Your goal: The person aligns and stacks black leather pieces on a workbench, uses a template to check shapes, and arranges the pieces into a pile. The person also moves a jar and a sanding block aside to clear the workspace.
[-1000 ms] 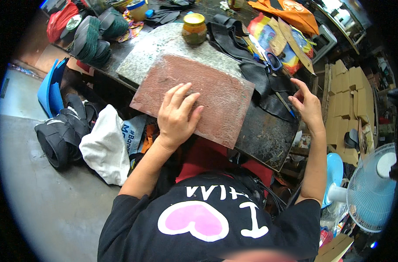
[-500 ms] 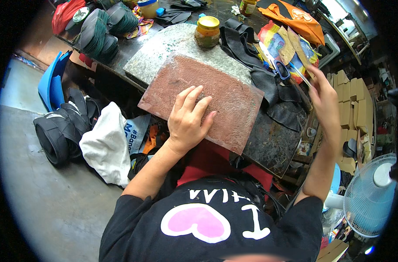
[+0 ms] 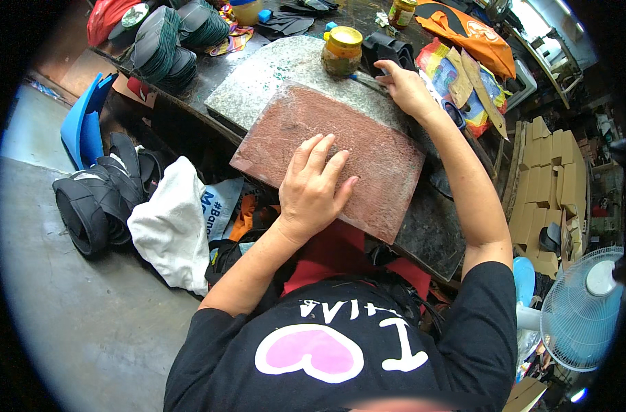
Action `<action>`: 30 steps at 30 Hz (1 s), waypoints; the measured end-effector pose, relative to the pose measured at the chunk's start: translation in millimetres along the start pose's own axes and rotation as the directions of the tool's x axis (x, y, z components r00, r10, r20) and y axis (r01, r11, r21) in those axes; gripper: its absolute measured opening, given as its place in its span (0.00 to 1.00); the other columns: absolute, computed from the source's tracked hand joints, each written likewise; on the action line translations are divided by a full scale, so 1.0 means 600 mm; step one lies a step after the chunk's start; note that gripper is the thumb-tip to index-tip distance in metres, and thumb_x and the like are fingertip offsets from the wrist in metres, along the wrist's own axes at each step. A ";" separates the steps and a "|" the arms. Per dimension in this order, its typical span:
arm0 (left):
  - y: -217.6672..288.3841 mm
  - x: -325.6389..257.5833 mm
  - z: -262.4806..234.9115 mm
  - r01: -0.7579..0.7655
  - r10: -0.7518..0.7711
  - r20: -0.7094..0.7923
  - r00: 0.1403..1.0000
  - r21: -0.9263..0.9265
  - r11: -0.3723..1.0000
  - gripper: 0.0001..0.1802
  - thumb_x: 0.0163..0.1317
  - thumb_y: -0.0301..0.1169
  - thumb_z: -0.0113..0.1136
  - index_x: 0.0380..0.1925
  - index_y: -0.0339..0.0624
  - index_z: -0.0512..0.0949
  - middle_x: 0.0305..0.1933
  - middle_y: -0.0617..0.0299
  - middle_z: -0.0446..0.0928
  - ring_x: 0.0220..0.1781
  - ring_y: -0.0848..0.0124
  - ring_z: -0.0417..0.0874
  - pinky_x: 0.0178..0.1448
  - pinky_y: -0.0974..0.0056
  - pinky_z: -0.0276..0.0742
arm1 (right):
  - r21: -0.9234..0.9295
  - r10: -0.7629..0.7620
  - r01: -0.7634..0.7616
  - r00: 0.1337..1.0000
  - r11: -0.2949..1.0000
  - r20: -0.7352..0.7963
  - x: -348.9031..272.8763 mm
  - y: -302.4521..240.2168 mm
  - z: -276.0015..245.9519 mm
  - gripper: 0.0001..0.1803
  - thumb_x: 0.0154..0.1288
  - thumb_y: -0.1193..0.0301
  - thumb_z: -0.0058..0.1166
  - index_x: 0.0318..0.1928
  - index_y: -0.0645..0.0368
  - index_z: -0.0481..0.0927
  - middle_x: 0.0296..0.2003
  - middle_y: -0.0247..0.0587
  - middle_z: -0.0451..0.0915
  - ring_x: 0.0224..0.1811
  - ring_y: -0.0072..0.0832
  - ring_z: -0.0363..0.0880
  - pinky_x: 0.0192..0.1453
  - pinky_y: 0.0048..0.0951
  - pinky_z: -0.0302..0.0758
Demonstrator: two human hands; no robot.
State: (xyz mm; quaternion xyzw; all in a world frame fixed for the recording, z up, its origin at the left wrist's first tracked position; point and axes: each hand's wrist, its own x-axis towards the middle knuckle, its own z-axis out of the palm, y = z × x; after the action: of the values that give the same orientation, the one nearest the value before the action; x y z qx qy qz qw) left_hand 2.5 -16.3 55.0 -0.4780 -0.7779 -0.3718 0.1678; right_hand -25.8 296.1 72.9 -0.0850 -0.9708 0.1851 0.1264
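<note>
The reddish-brown board (image 3: 378,147) overlaps the grey slab (image 3: 254,79); the left hand (image 3: 314,185), spread open on top, should press evenly. The right hand (image 3: 409,89) pinches a slender blue-ended tool (image 3: 371,83); I'd steer it clear of the yellow-topped jar (image 3: 342,52).

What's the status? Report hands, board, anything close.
Left hand resting on reddish board. Right hand holding thin blue-tipped tool. Yellow-lidded jar near its tip.
</note>
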 end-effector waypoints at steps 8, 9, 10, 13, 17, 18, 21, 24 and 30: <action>-0.003 0.000 0.001 -0.006 0.006 0.019 1.000 0.028 1.000 0.24 0.55 0.38 0.71 0.50 0.40 0.81 0.63 0.46 0.73 0.67 0.49 0.71 0.69 0.51 0.71 | -0.466 0.155 -0.204 0.978 0.861 -0.142 0.042 -0.020 0.018 0.15 0.71 0.75 0.44 0.57 0.48 0.71 0.39 0.53 0.87 0.45 0.50 0.88 0.45 0.49 0.83; -0.002 0.001 -0.001 -0.008 0.008 0.030 1.000 0.008 1.000 0.25 0.55 0.38 0.71 0.51 0.39 0.81 0.63 0.46 0.73 0.68 0.48 0.70 0.70 0.49 0.70 | -0.489 0.184 -0.229 0.973 0.842 -0.138 0.047 -0.022 0.021 0.14 0.72 0.74 0.43 0.56 0.48 0.70 0.39 0.53 0.87 0.45 0.50 0.88 0.45 0.49 0.83; -0.001 0.002 -0.005 -0.009 0.010 0.040 0.999 -0.010 1.000 0.25 0.55 0.38 0.72 0.52 0.39 0.80 0.63 0.45 0.72 0.68 0.48 0.70 0.71 0.48 0.69 | -0.504 0.195 -0.235 0.972 0.831 -0.131 0.052 -0.023 0.024 0.13 0.73 0.73 0.42 0.55 0.48 0.69 0.38 0.53 0.87 0.44 0.50 0.88 0.44 0.50 0.83; 0.003 0.011 -0.023 -0.007 0.013 0.073 0.997 -0.073 0.997 0.27 0.55 0.37 0.72 0.54 0.40 0.79 0.65 0.45 0.72 0.69 0.46 0.69 0.72 0.47 0.67 | -0.517 0.164 -0.206 0.978 0.831 -0.126 0.069 -0.017 0.035 0.08 0.73 0.73 0.42 0.50 0.50 0.67 0.37 0.53 0.86 0.43 0.50 0.88 0.42 0.51 0.82; -0.010 0.055 -0.043 -0.130 0.138 0.101 0.985 -0.081 0.988 0.27 0.56 0.37 0.72 0.55 0.40 0.77 0.66 0.46 0.71 0.70 0.45 0.68 0.74 0.45 0.65 | -0.384 0.109 -0.155 0.984 0.910 -0.137 0.085 0.009 0.045 0.13 0.70 0.74 0.48 0.54 0.49 0.70 0.40 0.49 0.87 0.47 0.47 0.87 0.48 0.49 0.82; -0.022 0.079 -0.041 -0.168 0.176 0.098 0.980 -0.080 0.982 0.27 0.56 0.38 0.72 0.54 0.40 0.77 0.66 0.46 0.71 0.69 0.45 0.69 0.73 0.46 0.66 | -0.317 0.085 -0.129 0.985 0.940 -0.149 0.086 0.015 0.045 0.16 0.69 0.73 0.51 0.55 0.48 0.71 0.41 0.48 0.87 0.48 0.47 0.87 0.50 0.48 0.82; -0.069 0.167 -0.010 -0.215 0.216 -0.052 0.975 0.026 0.976 0.30 0.57 0.36 0.72 0.59 0.43 0.74 0.66 0.44 0.71 0.66 0.44 0.72 0.70 0.47 0.70 | -0.187 0.058 -0.090 0.984 0.978 -0.169 0.079 0.021 0.041 0.23 0.66 0.72 0.56 0.61 0.45 0.73 0.45 0.46 0.88 0.50 0.45 0.86 0.54 0.46 0.81; -0.126 0.268 0.053 -0.167 0.184 -0.151 0.971 0.117 0.979 0.45 0.49 0.36 0.78 0.67 0.49 0.66 0.70 0.39 0.64 0.67 0.43 0.70 0.69 0.47 0.71 | -0.147 0.067 -0.093 0.983 0.985 -0.171 0.056 0.001 0.036 0.23 0.67 0.69 0.56 0.62 0.41 0.75 0.42 0.54 0.86 0.47 0.50 0.86 0.52 0.50 0.81; -0.195 0.335 0.132 -0.132 0.114 0.139 0.984 0.129 0.983 0.41 0.53 0.33 0.76 0.68 0.52 0.69 0.69 0.43 0.67 0.65 0.43 0.74 0.67 0.49 0.75 | 0.081 0.000 0.013 0.988 0.997 -0.152 -0.052 -0.058 -0.001 0.24 0.67 0.68 0.58 0.63 0.47 0.73 0.46 0.51 0.86 0.51 0.50 0.85 0.56 0.48 0.80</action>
State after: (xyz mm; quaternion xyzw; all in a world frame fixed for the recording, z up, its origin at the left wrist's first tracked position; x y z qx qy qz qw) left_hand -189.7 135.6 77.1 -0.5359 -0.7799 -0.2741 0.1716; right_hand 0.1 257.8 79.9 -0.0905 -0.9502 0.2173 0.2041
